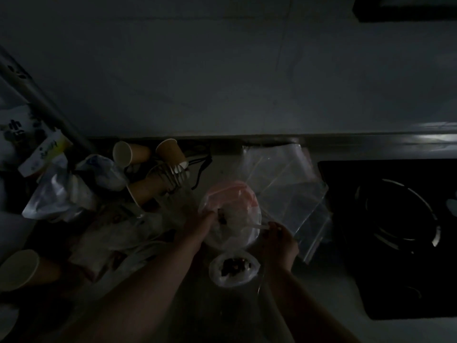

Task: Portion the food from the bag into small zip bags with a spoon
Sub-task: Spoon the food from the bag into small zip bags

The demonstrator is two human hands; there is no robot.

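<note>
- Our left hand (202, 222) grips the bag (231, 214); right hand (278, 240) pinches the spoon (258, 227).
- Paper cups (131, 153), stove (400, 214) nearby — labels unreadable.

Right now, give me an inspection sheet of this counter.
Surface: dim counter, crowded at left.
Job's things: large plastic bag with dark food; small bag of dark pieces nearer; spoon; clear zip bags at right.
Clutter: paper cups, forks, packets.
Hands: left hand grips the large bag's rim; right hand fingers pinch the spoon.
Cables: black cord.
Surroundings: gas hob, wall.
</note>
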